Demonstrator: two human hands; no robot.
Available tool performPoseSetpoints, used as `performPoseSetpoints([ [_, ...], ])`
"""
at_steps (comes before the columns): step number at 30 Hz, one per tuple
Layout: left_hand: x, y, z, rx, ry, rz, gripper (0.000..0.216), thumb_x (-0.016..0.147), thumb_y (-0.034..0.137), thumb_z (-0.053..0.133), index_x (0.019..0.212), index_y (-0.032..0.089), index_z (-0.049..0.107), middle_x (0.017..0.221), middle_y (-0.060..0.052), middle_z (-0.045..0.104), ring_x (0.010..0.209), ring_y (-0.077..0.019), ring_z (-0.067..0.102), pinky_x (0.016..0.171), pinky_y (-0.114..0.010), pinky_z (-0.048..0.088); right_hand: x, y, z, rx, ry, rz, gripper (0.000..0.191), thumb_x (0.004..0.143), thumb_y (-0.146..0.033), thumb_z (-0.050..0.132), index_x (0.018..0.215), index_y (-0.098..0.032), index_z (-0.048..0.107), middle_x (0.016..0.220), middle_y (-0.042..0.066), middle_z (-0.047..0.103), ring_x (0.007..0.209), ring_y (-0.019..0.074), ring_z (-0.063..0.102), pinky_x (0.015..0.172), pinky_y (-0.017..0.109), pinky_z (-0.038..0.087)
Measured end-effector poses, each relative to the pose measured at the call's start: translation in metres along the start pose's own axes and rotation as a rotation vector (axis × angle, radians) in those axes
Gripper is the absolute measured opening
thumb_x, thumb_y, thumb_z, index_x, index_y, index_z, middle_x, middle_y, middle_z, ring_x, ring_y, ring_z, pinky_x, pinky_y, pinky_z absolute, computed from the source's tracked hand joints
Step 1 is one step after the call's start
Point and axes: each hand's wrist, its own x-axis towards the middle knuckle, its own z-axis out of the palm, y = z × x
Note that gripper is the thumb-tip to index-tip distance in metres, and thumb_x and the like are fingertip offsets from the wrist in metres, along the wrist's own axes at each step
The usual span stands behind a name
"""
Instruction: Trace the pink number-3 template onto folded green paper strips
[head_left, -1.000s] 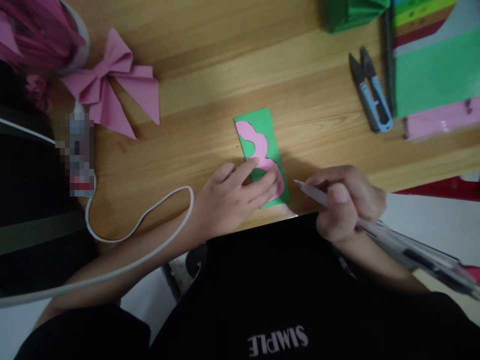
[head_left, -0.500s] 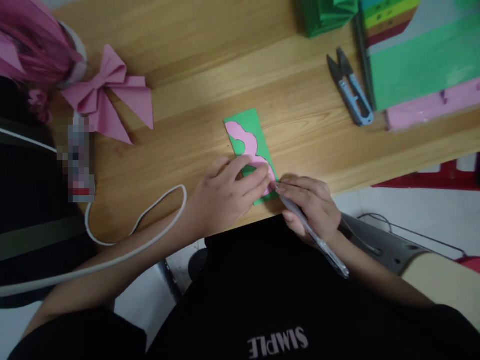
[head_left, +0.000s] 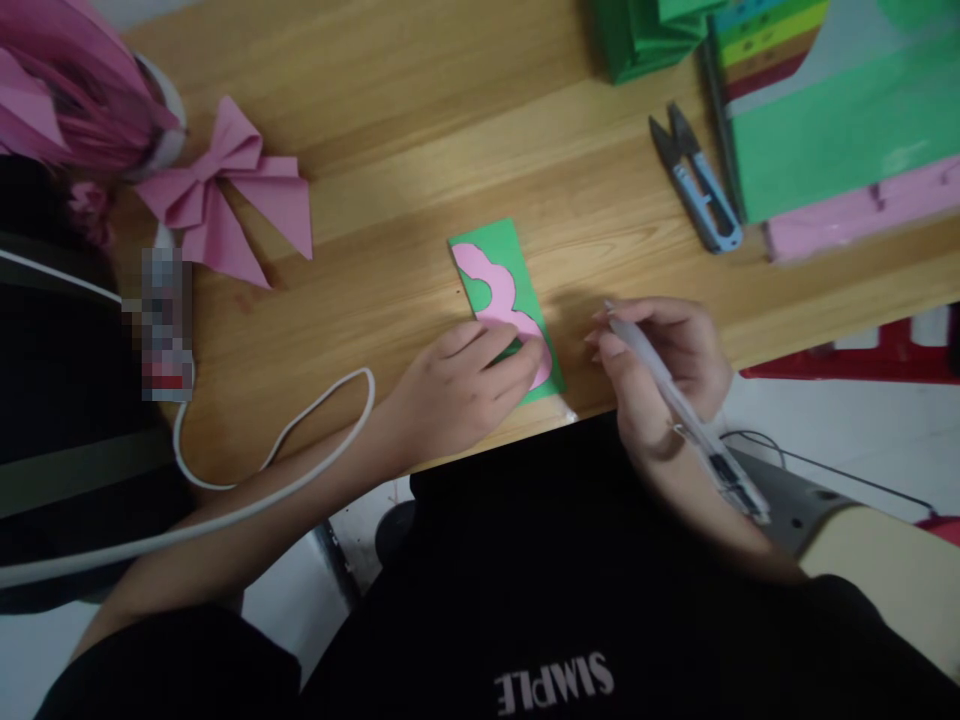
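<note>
A wavy pink paper cut-out (head_left: pixel 496 283) lies on a folded-looking green paper strip (head_left: pixel 512 246) near the table's front edge. A dark line runs along the scalloped edge of the pink piece. With bent fingers, my left hand (head_left: pixel 469 385) presses the lower part of the pink piece down onto the green one, hiding some of both. To the right of the papers, my right hand (head_left: pixel 667 360) grips a pen (head_left: pixel 664 385) with a clear barrel. Its tip is off the paper, pointing up and left, and its other end extends past my wrist.
Blue thread snips (head_left: pixel 697 180) lie at the right beside green paper packs (head_left: pixel 817 150). Folded green paper (head_left: pixel 649 35) stands at the back. A pink paper bow (head_left: pixel 225 185) rests at the left. A white cable (head_left: pixel 300 500) crosses over my left forearm.
My right hand has lifted the pen away from the papers, moving right and turning over. My left hand stays on the pink cut-out, its position almost the same.
</note>
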Motion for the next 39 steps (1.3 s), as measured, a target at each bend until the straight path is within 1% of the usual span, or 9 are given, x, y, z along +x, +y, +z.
performPoseSetpoints([
  [4,0.000,-0.001,-0.004,-0.050,-0.026,0.006,0.024,0.099,0.014,0.048,0.116,0.007,0.064,0.111,-0.006,0.073,0.103,-0.0218,0.065,0.082,-0.034,0.050,0.003,0.002,0.001,0.043,0.015,0.005,0.011,0.084,-0.024,0.066,0.095,-0.025,0.067,0.086,0.001,0.068,0.072,0.0155,0.064,0.062,0.030,0.051],
  [7,-0.002,-0.001,-0.005,-0.072,-0.022,0.004,0.022,0.099,0.014,0.052,0.117,0.011,0.065,0.113,-0.004,0.073,0.105,-0.0216,0.066,0.083,-0.034,0.051,0.006,0.002,0.000,0.054,0.019,-0.066,0.006,0.086,-0.028,0.064,0.089,-0.025,0.069,0.079,0.000,0.067,0.065,0.0147,0.061,0.056,0.030,0.047],
  [9,-0.003,-0.002,-0.004,-0.079,-0.012,-0.010,0.022,0.099,0.015,0.054,0.117,0.011,0.065,0.114,-0.003,0.073,0.106,-0.0217,0.066,0.083,-0.034,0.051,0.009,0.002,-0.001,0.025,-0.009,-0.104,0.014,0.089,-0.029,0.060,0.082,-0.024,0.070,0.070,-0.001,0.064,0.059,0.0136,0.058,0.052,0.029,0.044],
  [11,-0.003,-0.002,-0.004,-0.080,-0.013,-0.019,0.023,0.099,0.014,0.053,0.118,0.011,0.065,0.115,-0.003,0.073,0.106,-0.0222,0.066,0.082,-0.034,0.051,0.011,0.001,-0.002,-0.040,-0.048,-0.079,0.021,0.090,-0.026,0.056,0.074,-0.024,0.069,0.062,-0.002,0.061,0.053,0.0124,0.056,0.048,0.028,0.043],
  [13,-0.003,-0.001,-0.003,-0.085,-0.026,-0.018,0.024,0.100,0.014,0.051,0.119,0.010,0.064,0.117,-0.004,0.073,0.108,-0.0225,0.066,0.082,-0.034,0.051,0.013,0.001,-0.002,-0.092,-0.056,-0.029,0.020,0.088,-0.021,0.055,0.072,-0.023,0.068,0.058,-0.003,0.061,0.049,0.0114,0.055,0.047,0.026,0.043],
  [17,-0.003,0.001,-0.002,-0.097,-0.013,-0.027,0.023,0.100,0.014,0.051,0.117,0.011,0.065,0.116,-0.005,0.073,0.108,-0.0220,0.065,0.082,-0.034,0.051,0.012,0.004,0.001,-0.142,-0.030,0.021,0.013,0.082,-0.019,0.056,0.075,-0.022,0.067,0.059,-0.004,0.062,0.050,0.0105,0.055,0.048,0.025,0.043],
  [20,-0.002,0.002,-0.002,-0.091,0.002,-0.040,0.023,0.100,0.014,0.051,0.117,0.012,0.065,0.116,-0.005,0.072,0.109,-0.0219,0.064,0.084,-0.034,0.051,0.011,0.007,0.002,-0.181,-0.037,0.003,0.013,0.082,-0.021,0.056,0.076,-0.021,0.068,0.058,-0.004,0.063,0.048,0.0101,0.054,0.047,0.024,0.042],
  [26,-0.002,0.002,-0.001,-0.101,0.020,-0.036,0.026,0.101,0.012,0.046,0.114,0.010,0.068,0.113,-0.006,0.072,0.109,-0.0223,0.062,0.102,-0.039,0.048,0.010,0.010,0.000,-0.261,-0.042,-0.064,0.014,0.084,-0.024,0.057,0.077,-0.021,0.070,0.059,-0.003,0.064,0.047,0.0106,0.056,0.046,0.023,0.044],
  [39,-0.003,0.003,-0.001,-0.098,0.008,-0.066,0.030,0.102,0.013,0.041,0.112,0.010,0.069,0.113,-0.007,0.069,0.107,-0.0228,0.059,0.098,-0.038,0.048,0.009,0.004,0.003,-0.288,-0.044,0.006,0.014,0.083,-0.022,0.056,0.077,-0.021,0.069,0.065,-0.002,0.068,0.054,0.0112,0.060,0.053,0.025,0.048],
])
